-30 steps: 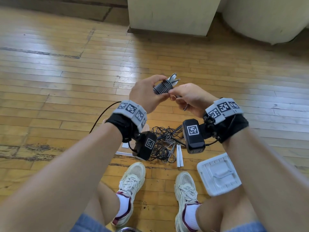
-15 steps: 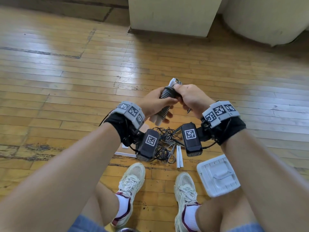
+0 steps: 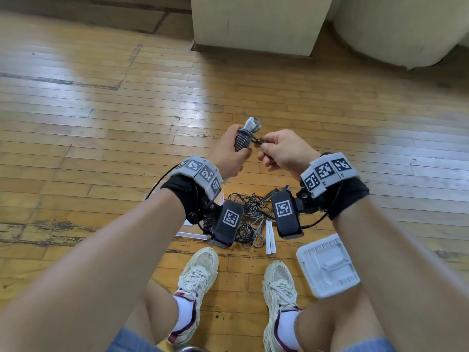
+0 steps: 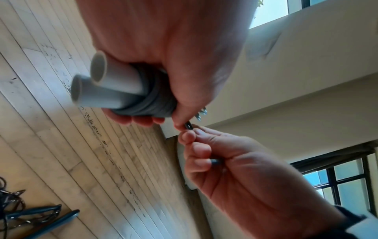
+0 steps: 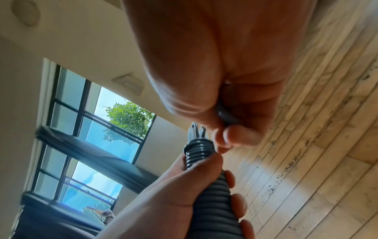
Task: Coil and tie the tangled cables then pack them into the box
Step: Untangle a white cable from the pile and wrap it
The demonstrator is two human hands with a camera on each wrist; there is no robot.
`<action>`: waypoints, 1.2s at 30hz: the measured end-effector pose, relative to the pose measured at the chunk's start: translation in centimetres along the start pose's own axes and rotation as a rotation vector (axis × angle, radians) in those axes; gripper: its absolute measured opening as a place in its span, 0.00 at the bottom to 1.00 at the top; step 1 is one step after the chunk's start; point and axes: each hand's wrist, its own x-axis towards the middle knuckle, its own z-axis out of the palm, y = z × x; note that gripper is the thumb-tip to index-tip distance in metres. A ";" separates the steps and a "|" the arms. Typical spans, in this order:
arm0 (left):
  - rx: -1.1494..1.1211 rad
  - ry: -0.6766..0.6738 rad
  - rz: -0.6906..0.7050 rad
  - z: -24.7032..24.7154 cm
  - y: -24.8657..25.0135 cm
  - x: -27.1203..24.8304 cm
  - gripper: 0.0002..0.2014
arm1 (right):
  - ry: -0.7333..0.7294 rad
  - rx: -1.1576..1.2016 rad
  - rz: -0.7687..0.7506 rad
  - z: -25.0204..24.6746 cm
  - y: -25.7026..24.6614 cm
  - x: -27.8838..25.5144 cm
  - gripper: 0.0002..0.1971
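My left hand (image 3: pixel 225 156) grips a grey cable coil (image 3: pixel 243 141) wound tightly round two white tubes (image 4: pixel 106 84), held upright above the floor. The tubes' ends (image 3: pixel 252 122) stick out above the coil. My right hand (image 3: pixel 279 151) is just right of the coil, and its thumb and forefinger pinch the cable's dark free end (image 4: pixel 188 125). In the right wrist view the coil (image 5: pixel 208 177) runs through the left hand's fingers (image 5: pixel 235 203), with a metal plug tip (image 5: pixel 197 129) at its top. A tangle of dark cables (image 3: pixel 250 212) lies on the floor under my wrists.
A white plastic box part (image 3: pixel 327 265) lies on the wooden floor by my right shoe (image 3: pixel 279 283). Two white strips (image 3: pixel 270 236) lie beside the tangle, another (image 3: pixel 189 235) at its left. A pale cabinet (image 3: pixel 256 21) stands ahead.
The coil has swung from slanted to upright and dropped a little. My right hand has come off the top of the coil and drawn to its right, pinching the cable end.
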 end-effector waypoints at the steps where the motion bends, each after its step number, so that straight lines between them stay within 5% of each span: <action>1: 0.060 0.029 -0.004 -0.1 -0.4 0.3 0.19 | -0.006 -0.008 -0.001 0.2 -0.1 -0.2 0.12; 8: 0.523 0.063 0.067 0.5 -1.5 0.4 0.20 | 0.051 -0.055 -0.058 0.6 -0.2 -0.2 0.11; 16: 0.437 -0.002 0.071 0.6 -1.8 1.3 0.19 | 0.056 -0.188 -0.078 0.6 0.1 -0.1 0.15; 27: 0.219 0.130 0.054 -1.1 -1.1 0.4 0.21 | 0.041 -0.073 -0.106 0.6 -0.2 -0.5 0.12; 36: 0.823 0.258 0.105 -0.1 -0.6 -0.5 0.20 | 0.030 0.074 -0.100 1.4 0.0 0.0 0.13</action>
